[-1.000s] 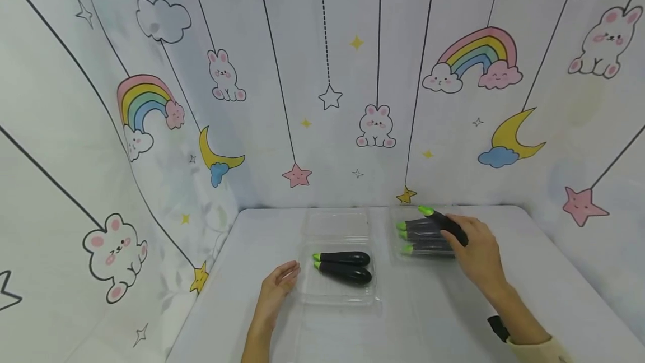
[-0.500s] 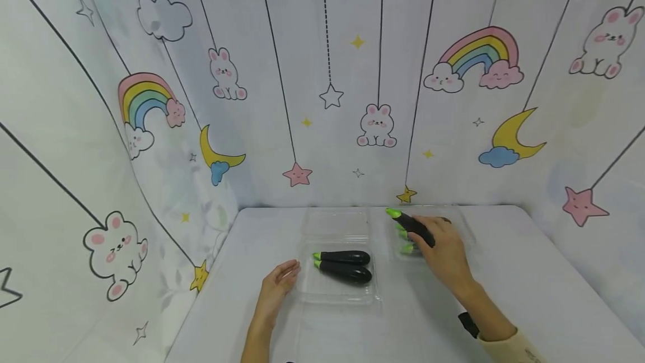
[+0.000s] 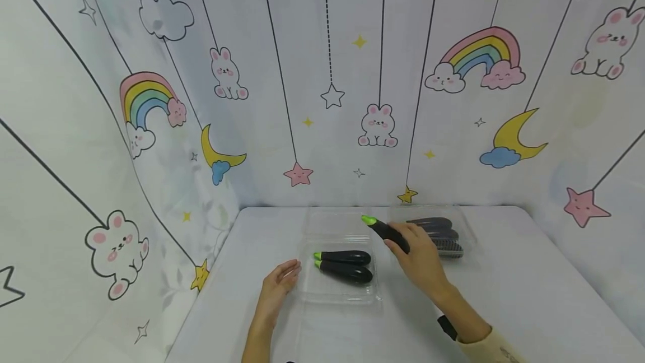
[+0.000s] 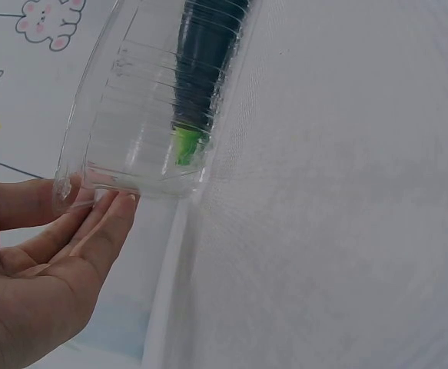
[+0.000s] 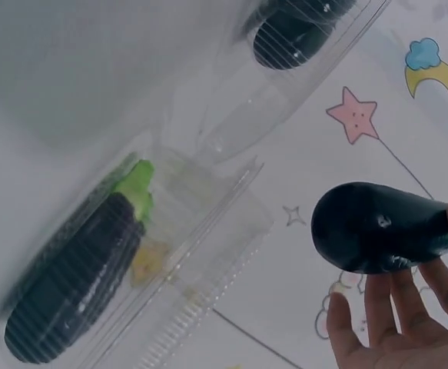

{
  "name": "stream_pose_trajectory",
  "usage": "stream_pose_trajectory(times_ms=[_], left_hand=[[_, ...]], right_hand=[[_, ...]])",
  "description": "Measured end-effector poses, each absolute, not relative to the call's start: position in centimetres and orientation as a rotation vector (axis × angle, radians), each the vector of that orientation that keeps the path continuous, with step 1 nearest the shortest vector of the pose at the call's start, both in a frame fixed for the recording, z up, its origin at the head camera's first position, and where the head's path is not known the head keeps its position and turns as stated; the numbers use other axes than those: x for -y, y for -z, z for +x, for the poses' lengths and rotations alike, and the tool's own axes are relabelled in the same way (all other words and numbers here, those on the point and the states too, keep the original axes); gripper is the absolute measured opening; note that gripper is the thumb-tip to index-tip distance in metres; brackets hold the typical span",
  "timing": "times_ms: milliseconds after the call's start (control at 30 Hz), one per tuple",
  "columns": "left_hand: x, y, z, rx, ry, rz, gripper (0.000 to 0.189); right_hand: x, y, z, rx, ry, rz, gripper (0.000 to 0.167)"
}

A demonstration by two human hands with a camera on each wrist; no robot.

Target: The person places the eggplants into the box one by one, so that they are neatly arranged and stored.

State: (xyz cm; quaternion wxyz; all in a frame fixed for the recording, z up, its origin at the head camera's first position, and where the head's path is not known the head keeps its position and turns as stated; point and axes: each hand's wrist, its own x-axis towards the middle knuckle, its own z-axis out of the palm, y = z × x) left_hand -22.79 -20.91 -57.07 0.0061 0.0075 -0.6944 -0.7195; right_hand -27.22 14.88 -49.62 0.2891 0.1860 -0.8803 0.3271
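My right hand [image 3: 422, 259] grips a dark eggplant [image 3: 384, 231] with a bright green stem end. It holds it in the air between two clear plastic containers, its stem pointing left toward the left one. In the right wrist view, the held eggplant's [image 5: 377, 228] rounded end shows between thumb and fingers. Two eggplants [image 3: 347, 274] lie side by side in the left container [image 3: 337, 298], whose lid is open toward the back. My left hand [image 3: 276, 287] is at that container's left side; in the left wrist view, its nearly straight fingers [image 4: 116, 223] touch the edge.
The right container [image 3: 470, 234] holds several more eggplants [image 3: 434, 223], partly hidden by my right hand. Both containers stand near the back of the white table [image 3: 227, 307]. A patterned cloth [image 3: 322, 144] hangs behind and along the left side.
My right hand has carried the eggplant leftward from above the right container toward the left container. My left hand and the two eggplants beside it have stayed in place.
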Motion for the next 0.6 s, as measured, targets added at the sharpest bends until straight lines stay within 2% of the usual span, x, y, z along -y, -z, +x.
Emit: stream_pose_trajectory(times_ms=[600], left_hand=[[20.9, 56.8, -22.6, 2.179, 2.249, 0.032, 0.047]], right_hand=[[-11.1, 50.6, -26.8, 2.367, -0.913, 0.607, 0.045]])
